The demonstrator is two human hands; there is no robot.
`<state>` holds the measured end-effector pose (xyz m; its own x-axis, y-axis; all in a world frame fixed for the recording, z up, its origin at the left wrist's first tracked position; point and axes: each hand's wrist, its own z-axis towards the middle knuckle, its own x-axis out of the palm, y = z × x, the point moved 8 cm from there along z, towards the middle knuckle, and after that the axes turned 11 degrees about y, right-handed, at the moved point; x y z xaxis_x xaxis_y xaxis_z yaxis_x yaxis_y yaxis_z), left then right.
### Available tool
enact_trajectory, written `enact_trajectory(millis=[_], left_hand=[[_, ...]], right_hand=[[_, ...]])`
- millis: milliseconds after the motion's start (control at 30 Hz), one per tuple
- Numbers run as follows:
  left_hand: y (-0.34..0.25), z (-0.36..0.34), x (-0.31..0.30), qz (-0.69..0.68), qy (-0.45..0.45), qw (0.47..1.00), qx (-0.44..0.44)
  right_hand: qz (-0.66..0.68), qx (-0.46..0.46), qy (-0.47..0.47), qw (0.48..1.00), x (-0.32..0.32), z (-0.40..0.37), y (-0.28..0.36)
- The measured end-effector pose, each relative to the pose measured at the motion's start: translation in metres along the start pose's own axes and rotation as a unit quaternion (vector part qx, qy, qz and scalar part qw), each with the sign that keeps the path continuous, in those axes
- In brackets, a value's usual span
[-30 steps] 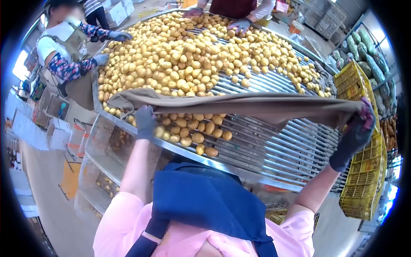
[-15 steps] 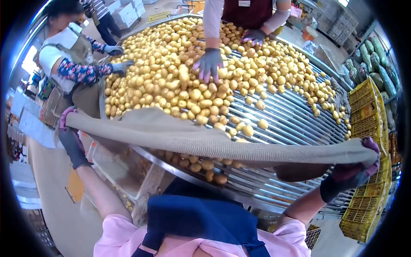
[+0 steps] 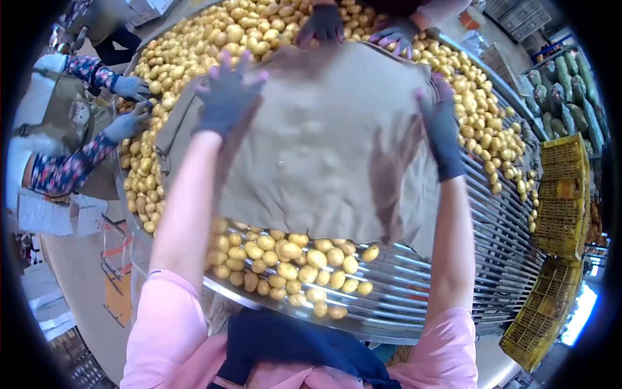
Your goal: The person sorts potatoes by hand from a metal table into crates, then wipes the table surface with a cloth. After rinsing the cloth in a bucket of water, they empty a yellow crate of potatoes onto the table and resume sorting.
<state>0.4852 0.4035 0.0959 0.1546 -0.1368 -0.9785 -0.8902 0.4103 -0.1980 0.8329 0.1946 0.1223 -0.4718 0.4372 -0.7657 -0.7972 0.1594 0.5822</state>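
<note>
A grey-brown cloth (image 3: 311, 139) lies spread over the potatoes (image 3: 304, 259) on a metal roller table. My left hand (image 3: 227, 97), in a grey glove with purple fingertips, rests on the cloth's left part with fingers spread. At the cloth's far right edge is my right hand (image 3: 442, 129), gloved the same way, its thumb apart from the fingers and slightly blurred. Potatoes show along the near edge of the cloth and all around its far side. Those under the cloth are hidden.
Bare metal rollers (image 3: 492, 227) run along the right. Across the table, a co-worker's gloved hands (image 3: 324, 26) touch the cloth's far edge. Another co-worker's gloved hands (image 3: 129, 123) are at the left rim. Yellow crates (image 3: 560, 194) stand right, with wrapped green produce (image 3: 567, 84) behind.
The cloth, earlier stretched between both my closed hands above the near edge, now lies flat farther out over the potatoes. Both my hands have moved forward and inward, and have opened.
</note>
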Motion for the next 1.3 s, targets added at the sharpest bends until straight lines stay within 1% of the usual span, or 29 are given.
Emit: enact_trajectory(millis=[67,100,133,167,200,233,267,333,367,433,467,500,567,600,667,733,767,833,867,933,1000,1067,1100,1133,1167,1200,1233,1267,1300], left_hand=[[-0.021,-0.021,0.033,0.044,0.029,0.999,-0.015],[-0.024,-0.024,0.046,0.085,0.044,0.995,-0.025],[-0.023,-0.011,0.061,0.096,0.066,0.993,-0.021],[-0.034,0.005,0.064,0.102,-0.001,0.993,0.059],[-0.041,0.011,0.066,0.102,-0.061,0.984,0.129],[-0.05,0.033,0.069,0.109,-0.054,0.985,0.126],[-0.05,0.055,0.08,0.117,-0.057,0.986,0.108],[-0.051,0.099,0.102,0.132,-0.062,0.987,0.074],[-0.043,0.113,0.121,0.206,-0.215,0.949,0.107],[-0.048,0.09,0.094,0.086,-0.085,0.99,0.073],[-0.043,0.079,0.099,0.109,-0.17,0.974,0.105],[-0.042,0.059,0.101,0.115,-0.15,0.973,0.134],[-0.036,0.011,0.104,0.061,-0.122,0.972,0.19],[-0.027,-0.01,0.105,0.003,-0.107,0.971,0.213],[-0.03,-0.059,0.098,-0.001,-0.031,0.973,0.229],[-0.035,-0.109,0.081,0.01,0.055,0.973,0.225],[-0.036,-0.132,0.077,0.004,0.054,0.973,0.225],[-0.032,-0.165,0.09,0.122,0.11,0.962,0.217],[-0.034,-0.164,0.098,0.122,0.117,0.961,0.217],[-0.037,-0.156,0.104,-0.034,0.07,0.978,0.192],[-0.033,-0.116,0.132,0.053,0.032,0.98,0.19],[-0.047,-0.066,0.13,0.106,0.063,0.988,0.092],[-0.05,-0.045,0.131,0.041,0.014,0.991,0.127],[-0.053,-0.033,0.129,0.074,-0.083,0.978,0.177],[-0.048,-0.028,0.111,0.072,-0.091,0.977,0.178],[-0.046,-0.022,0.104,-0.05,0.078,0.973,0.212],[-0.049,-0.027,0.091,-0.171,0.243,0.926,0.234],[-0.049,-0.056,0.053,-0.359,0.339,0.859,0.136],[-0.037,-0.084,0.046,-0.362,0.335,0.86,0.129]], right_hand=[[-0.149,0.099,0.122,0.976,0.075,-0.032,0.017],[-0.251,0.076,0.156,0.952,0.104,-0.039,0.026],[-0.271,0.052,0.157,0.948,0.121,-0.036,0.035],[-0.292,0.027,0.162,0.942,0.133,-0.031,0.046],[-0.303,-0.016,0.159,0.939,0.142,-0.018,0.061],[-0.309,-0.059,0.152,0.937,0.155,0.001,0.071],[-0.222,-0.071,0.208,0.95,0.184,0.031,0.059],[-0.221,-0.069,0.155,0.961,0.208,0.086,0.047],[-0.298,-0.052,0.061,0.951,0.213,0.095,0.047],[-0.299,-0.095,0.022,0.949,0.228,0.099,0.043],[-0.159,-0.153,-0.003,0.975,0.219,0.083,0.05],[-0.279,-0.125,-0.014,0.952,0.213,0.063,0.057],[-0.338,-0.138,0.069,0.928,0.211,0.019,0.058],[-0.273,-0.157,0.11,0.943,0.202,-0.006,0.056],[-0.176,-0.158,0.184,0.954,0.175,-0.066,0.063],[-0.164,-0.127,0.223,0.953,0.145,-0.119,0.074],[-0.178,-0.111,0.232,0.95,0.135,-0.14,0.077],[-0.169,-0.101,0.253,0.947,0.125,-0.178,0.092],[-0.158,-0.091,0.271,0.945,0.128,-0.187,0.095],[-0.138,-0.104,0.26,0.95,0.146,-0.175,0.098],[-0.117,-0.098,0.225,0.962,0.168,-0.132,0.1],[-0.121,-0.063,0.178,0.974,0.187,-0.079,0.091],[-0.136,-0.056,0.134,0.98,0.187,-0.052,0.083],[-0.133,-0.09,0.165,0.973,0.182,-0.027,0.076],[-0.128,-0.123,0.201,0.963,0.166,-0.015,0.071],[-0.003,-0.101,0.182,0.978,0.134,-0.014,0.071],[0.124,-0.077,0.164,0.976,0.102,-0.018,0.073],[0.06,-0.076,0.151,0.984,0.077,-0.028,0.081],[-0.003,-0.074,0.137,0.988,0.057,-0.046,0.088]])
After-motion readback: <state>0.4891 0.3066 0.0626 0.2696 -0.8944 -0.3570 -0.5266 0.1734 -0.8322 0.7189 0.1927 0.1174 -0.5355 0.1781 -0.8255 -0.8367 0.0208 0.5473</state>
